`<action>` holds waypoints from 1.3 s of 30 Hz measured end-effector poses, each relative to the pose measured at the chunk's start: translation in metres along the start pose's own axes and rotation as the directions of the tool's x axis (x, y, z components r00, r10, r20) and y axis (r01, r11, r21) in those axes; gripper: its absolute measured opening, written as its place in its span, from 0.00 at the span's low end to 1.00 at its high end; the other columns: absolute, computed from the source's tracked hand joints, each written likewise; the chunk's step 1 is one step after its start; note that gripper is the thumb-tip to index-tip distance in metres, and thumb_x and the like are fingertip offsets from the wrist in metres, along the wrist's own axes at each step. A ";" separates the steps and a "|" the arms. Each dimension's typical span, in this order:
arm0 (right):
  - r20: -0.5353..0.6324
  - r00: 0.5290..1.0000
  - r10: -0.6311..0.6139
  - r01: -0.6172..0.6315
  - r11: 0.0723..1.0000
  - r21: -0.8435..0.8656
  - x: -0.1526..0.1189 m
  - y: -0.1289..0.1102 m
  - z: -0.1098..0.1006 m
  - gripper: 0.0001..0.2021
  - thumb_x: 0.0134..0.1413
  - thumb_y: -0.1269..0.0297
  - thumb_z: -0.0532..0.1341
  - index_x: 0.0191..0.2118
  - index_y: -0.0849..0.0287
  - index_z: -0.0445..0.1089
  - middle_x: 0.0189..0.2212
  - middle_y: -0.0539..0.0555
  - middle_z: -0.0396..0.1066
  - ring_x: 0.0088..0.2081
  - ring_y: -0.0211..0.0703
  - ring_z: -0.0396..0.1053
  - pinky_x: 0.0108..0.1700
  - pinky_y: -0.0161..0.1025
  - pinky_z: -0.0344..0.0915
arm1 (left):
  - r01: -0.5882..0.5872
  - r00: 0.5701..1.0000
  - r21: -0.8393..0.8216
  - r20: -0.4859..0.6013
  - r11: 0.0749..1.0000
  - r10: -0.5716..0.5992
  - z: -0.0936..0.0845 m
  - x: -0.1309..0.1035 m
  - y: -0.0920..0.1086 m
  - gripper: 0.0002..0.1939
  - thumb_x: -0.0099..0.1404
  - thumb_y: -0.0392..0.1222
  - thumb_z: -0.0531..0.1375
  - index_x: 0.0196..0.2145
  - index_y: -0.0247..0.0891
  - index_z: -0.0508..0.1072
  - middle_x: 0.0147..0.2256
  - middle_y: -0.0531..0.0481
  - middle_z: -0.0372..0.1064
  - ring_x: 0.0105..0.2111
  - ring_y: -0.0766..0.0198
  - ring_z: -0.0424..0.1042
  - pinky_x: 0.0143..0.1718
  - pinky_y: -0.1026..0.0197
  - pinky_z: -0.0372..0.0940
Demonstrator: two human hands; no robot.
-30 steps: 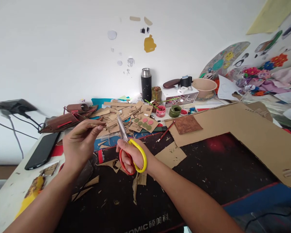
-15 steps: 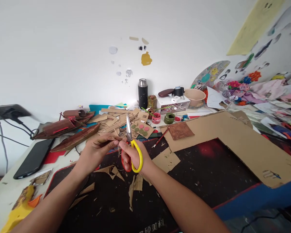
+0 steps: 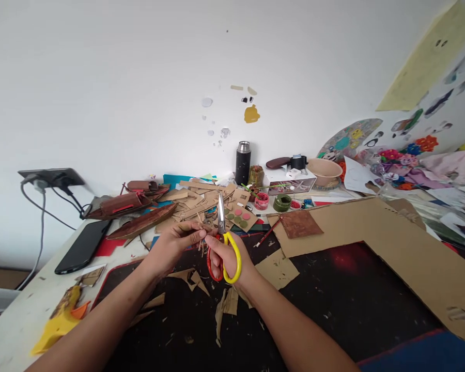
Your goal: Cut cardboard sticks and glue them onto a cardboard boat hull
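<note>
**Background around black flask (image 3: pixel 243 164)**

Flask upright near the wall (image 3: pixel 139 93). White box (image 3: pixel 290 184) just right of flask; beige basin (image 3: pixel 325 180) farther right. Power strip (image 3: pixel 52 176) well left of flask. Dark phone (image 3: pixel 83 247) flat, left of flask, nearer camera. Yellow sticker (image 3: pixel 251 114) above flask.

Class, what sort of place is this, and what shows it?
Probably a craft desk: red-and-yellow-handled metal scissors, heaped brown cardboard scraps, and a round green pot, apparently of paint.
</note>
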State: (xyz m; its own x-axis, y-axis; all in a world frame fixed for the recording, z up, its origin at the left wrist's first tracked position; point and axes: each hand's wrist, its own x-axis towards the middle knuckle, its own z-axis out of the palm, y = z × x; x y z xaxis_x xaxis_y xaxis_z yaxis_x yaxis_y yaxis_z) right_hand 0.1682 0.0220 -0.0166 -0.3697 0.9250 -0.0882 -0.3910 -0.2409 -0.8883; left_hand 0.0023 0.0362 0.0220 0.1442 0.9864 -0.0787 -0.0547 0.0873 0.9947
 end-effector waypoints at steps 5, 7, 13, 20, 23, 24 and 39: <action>-0.016 1.000 -0.026 0.026 1.000 -0.006 -0.001 0.001 0.001 0.30 0.47 0.33 0.73 0.37 0.53 0.64 0.11 0.38 0.60 0.09 0.35 0.57 0.11 0.31 0.56 | 0.030 0.999 -0.013 0.030 0.999 -0.029 0.000 0.002 -0.003 0.24 0.45 0.61 0.82 0.28 0.40 0.84 0.32 0.47 0.83 0.35 0.57 0.77 0.37 0.59 0.69; -0.035 0.999 -0.032 0.032 1.000 0.000 -0.001 0.000 -0.001 0.30 0.47 0.34 0.74 0.38 0.53 0.64 0.12 0.37 0.60 0.10 0.35 0.57 0.12 0.31 0.56 | 0.031 0.999 -0.013 0.014 0.999 -0.031 -0.001 0.004 -0.005 0.24 0.44 0.60 0.82 0.29 0.40 0.84 0.32 0.47 0.82 0.34 0.59 0.75 0.35 0.60 0.67; -0.194 0.977 -0.093 0.096 0.995 0.007 0.005 -0.012 -0.014 0.28 0.48 0.38 0.74 0.39 0.53 0.64 0.12 0.37 0.59 0.10 0.35 0.58 0.12 0.30 0.53 | -0.056 0.994 0.047 -0.096 0.997 0.060 -0.007 0.010 -0.001 0.25 0.45 0.58 0.81 0.33 0.39 0.85 0.30 0.50 0.77 0.27 0.65 0.65 0.30 0.61 0.61; -0.323 0.932 -0.166 0.140 0.985 -0.103 0.007 -0.024 -0.029 0.25 0.51 0.39 0.71 0.38 0.54 0.64 0.12 0.37 0.58 0.09 0.35 0.58 0.12 0.31 0.53 | -0.065 0.990 0.120 -0.120 0.991 0.079 -0.011 0.011 0.000 0.24 0.44 0.60 0.81 0.28 0.39 0.82 0.29 0.50 0.76 0.27 0.64 0.67 0.30 0.61 0.62; -0.271 0.946 -0.175 0.111 0.966 -0.235 0.005 -0.023 -0.032 0.24 0.53 0.39 0.70 0.39 0.54 0.65 0.12 0.38 0.59 0.10 0.37 0.60 0.13 0.31 0.56 | -0.069 0.991 0.108 -0.106 0.992 0.080 -0.012 0.011 -0.001 0.23 0.45 0.57 0.81 0.30 0.39 0.82 0.31 0.50 0.78 0.28 0.65 0.67 0.32 0.62 0.62; -0.256 0.951 -0.171 0.095 0.954 -0.285 0.005 -0.021 -0.032 0.24 0.54 0.39 0.70 0.39 0.53 0.65 0.12 0.38 0.59 0.10 0.38 0.60 0.13 0.31 0.56 | -0.068 0.992 0.095 -0.102 0.993 0.078 -0.012 0.011 -0.001 0.23 0.45 0.56 0.81 0.29 0.39 0.81 0.31 0.51 0.78 0.28 0.65 0.67 0.32 0.62 0.63; -0.228 0.956 -0.183 0.022 0.822 -0.568 0.005 -0.008 -0.041 0.20 0.57 0.42 0.70 0.41 0.51 0.69 0.14 0.43 0.66 0.13 0.44 0.66 0.17 0.36 0.62 | -0.105 0.988 0.152 -0.094 0.983 0.121 -0.019 0.012 0.009 0.23 0.46 0.58 0.80 0.28 0.39 0.79 0.31 0.49 0.78 0.27 0.64 0.68 0.31 0.60 0.64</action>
State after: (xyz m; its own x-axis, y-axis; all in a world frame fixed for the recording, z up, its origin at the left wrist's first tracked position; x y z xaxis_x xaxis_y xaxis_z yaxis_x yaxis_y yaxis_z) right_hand 0.2036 0.0408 -0.0287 -0.0902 0.9956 -0.0243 0.1493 -0.0106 -0.9887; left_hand -0.0153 0.0518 0.0283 0.0427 0.9984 0.0359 0.0817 -0.0393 0.9959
